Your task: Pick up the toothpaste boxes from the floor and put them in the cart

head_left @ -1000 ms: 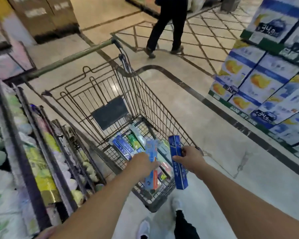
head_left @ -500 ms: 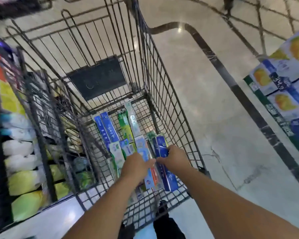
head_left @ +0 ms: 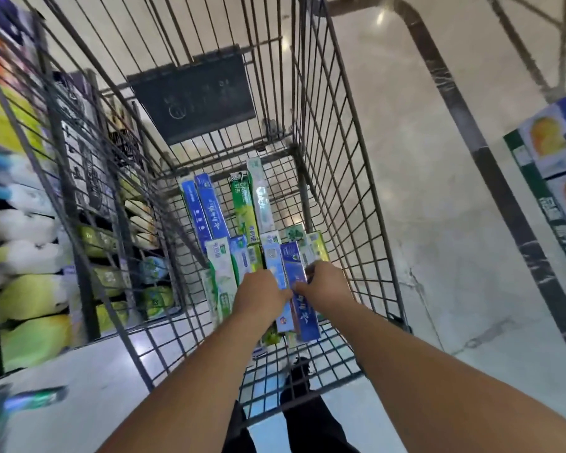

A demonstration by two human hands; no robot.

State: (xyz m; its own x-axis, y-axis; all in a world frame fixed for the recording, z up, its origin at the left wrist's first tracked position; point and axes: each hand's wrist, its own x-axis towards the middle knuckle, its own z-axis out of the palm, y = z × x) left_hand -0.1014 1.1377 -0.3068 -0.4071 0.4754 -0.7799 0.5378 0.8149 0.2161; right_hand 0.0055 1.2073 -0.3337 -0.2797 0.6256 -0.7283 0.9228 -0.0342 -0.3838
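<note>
Both my hands reach down inside the wire shopping cart (head_left: 334, 165). My left hand (head_left: 262, 294) grips a light blue toothpaste box (head_left: 275, 266). My right hand (head_left: 324, 284) grips a dark blue toothpaste box (head_left: 303, 308) right beside it. Both boxes lie low on the pile at the cart's bottom. Several other toothpaste boxes (head_left: 209, 207), blue, green and white, lie lengthwise on the cart floor beyond my hands. One more toothpaste box (head_left: 33, 398), blurred, lies on the floor at the lower left, outside the cart.
A shelf of packaged goods (head_left: 27, 256) runs along the left, close to the cart. Stacked cartons (head_left: 556, 165) stand at the right edge. Pale tiled floor (head_left: 422, 191) with a dark border strip lies to the right of the cart. My legs show under the cart.
My head has dropped closer to the cart. Both hands have lowered the two boxes from the cart's rim onto the pile at its bottom, still holding them.
</note>
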